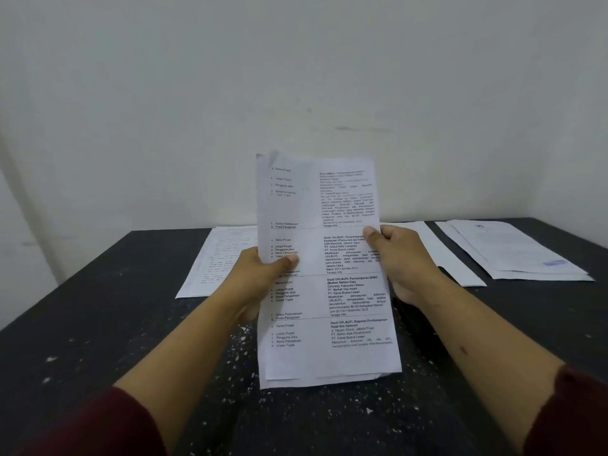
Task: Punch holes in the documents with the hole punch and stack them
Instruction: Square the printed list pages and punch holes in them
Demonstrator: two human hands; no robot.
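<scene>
both hands are holding a sheaf [325,291] of printed pages upright over the middle of the black table [98,324], its lower edge resting on or just above the top; which, cannot be told. the left hand [263,271] is gripping the sheaf's left edge, thumb pressing the front, fingers closed behind. the right hand [398,255] is gripping the right edge the same way, thumb on the front. at least two sheets are showing at the bottom edge, slightly offset. behind, one page [223,258] is lying flat at left, another sheet [441,255] behind the right hand, and a stack [513,248] is lying at far right. dark red sleeves [98,422] are covering both forearms' near ends
</scene>
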